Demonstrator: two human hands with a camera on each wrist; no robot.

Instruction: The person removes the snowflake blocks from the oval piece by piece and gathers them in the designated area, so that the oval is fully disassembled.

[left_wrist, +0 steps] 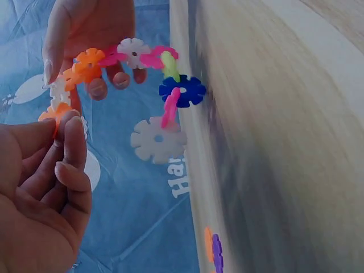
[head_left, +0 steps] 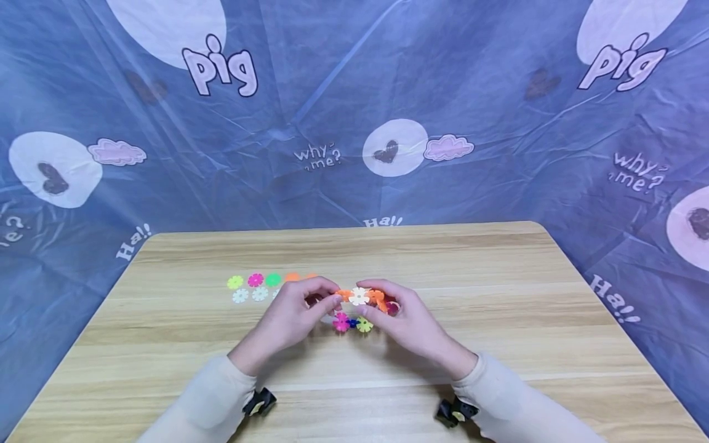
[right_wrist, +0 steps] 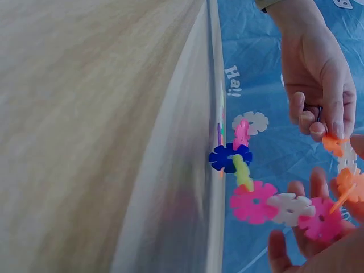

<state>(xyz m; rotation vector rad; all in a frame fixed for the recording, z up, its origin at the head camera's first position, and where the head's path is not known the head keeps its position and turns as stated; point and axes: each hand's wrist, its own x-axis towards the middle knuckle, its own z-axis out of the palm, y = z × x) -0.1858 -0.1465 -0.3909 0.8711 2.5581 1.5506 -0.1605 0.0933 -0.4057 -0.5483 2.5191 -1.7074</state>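
Observation:
Above the table, both hands hold a curved chain of interlocked plastic snowflake discs. My left hand pinches an orange snowflake disc at one end between thumb and fingertips. Beside it in the chain is a white disc. My right hand grips the chain around the white disc and the neighbouring orange disc, its other fingers behind. From there pink, white and yellow-green discs lead to a blue disc, a pink one and a pale, whitish disc at the hanging free end.
Loose discs lie in two rows on the wooden table, left of the hands: yellow, pink, green, orange and pale ones. The left hand partly hides these rows. A blue printed cloth hangs behind the table.

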